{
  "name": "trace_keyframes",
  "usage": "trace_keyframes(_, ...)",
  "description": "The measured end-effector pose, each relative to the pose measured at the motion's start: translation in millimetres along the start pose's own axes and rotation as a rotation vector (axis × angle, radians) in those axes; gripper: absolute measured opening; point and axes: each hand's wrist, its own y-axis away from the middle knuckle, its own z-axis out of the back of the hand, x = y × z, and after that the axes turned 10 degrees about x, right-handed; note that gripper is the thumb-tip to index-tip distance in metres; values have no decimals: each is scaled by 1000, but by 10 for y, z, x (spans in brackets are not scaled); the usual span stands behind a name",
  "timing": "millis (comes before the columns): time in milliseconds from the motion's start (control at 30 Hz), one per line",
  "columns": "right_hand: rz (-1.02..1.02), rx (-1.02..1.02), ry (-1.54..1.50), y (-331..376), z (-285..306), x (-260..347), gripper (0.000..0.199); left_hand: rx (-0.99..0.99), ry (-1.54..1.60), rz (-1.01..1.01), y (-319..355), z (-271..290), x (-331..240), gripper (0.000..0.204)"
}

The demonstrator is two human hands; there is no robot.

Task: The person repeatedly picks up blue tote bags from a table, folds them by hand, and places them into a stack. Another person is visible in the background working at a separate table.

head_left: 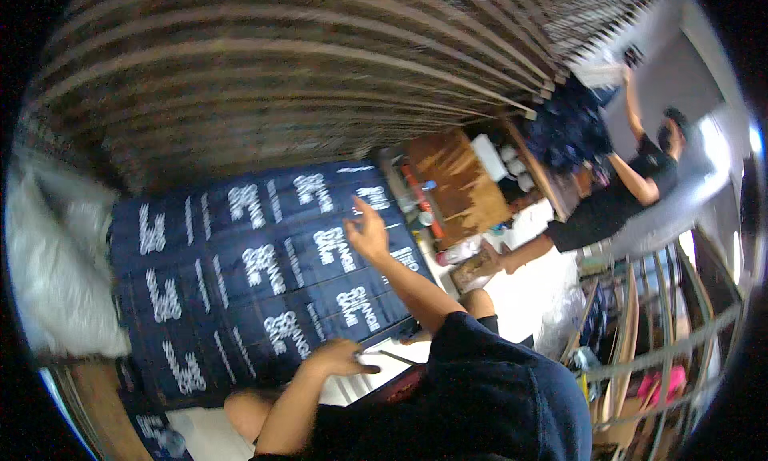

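Note:
Dark navy cloth panels (308,253) with white printed lettering lie in rows on a long surface before me. My right hand (370,235) is raised over their right part, fingers apart and holding nothing. Whether it touches the cloth I cannot tell. Low at the near edge, my left hand (336,357) hangs beside the cloth, thumb apart from the fingers, with nothing seen in it. Some of its fingers are hidden.
Wooden slatted racks (304,77) rise along the far side. Crumpled clear plastic (60,261) lies at the left. Past the right end stands a stained brown board (456,185) near white cups (512,161). A co-worker (620,209) handles dark cloth (568,125). A metal-barred rack (664,341) stands at lower right.

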Motion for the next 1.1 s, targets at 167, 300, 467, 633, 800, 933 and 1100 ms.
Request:
trace_keyframes(167,161,-682,405,237,2745,-580,33,-64,116,195,-205,-107,151,95)
trace_keyframes(300,51,-1076,600,142,4812,-986,19,-291,173,266,-228,-322,-154,83)
trace_keyframes(467,-547,-884,692,-147,6312,-1552,86,-365,283,281,-444,-715,-417,69)
trace_keyframes(633,-869,-750,224,-392,6543,-2217,83,-573,537,317,-288,-1306,-465,59)
trace_keyframes(800,-595,-793,268,-257,6777,-2773,41,-693,608,209,-64,-1641,-487,41)
trace_keyframes(933,-443,-932,508,-260,6972,-2865,34,-704,353,416,-147,-1374,-790,56)
trace_keyframes(1100,-433,-1288,614,96,7723,-1951,30,-615,171,273,-534,-798,-1528,58)
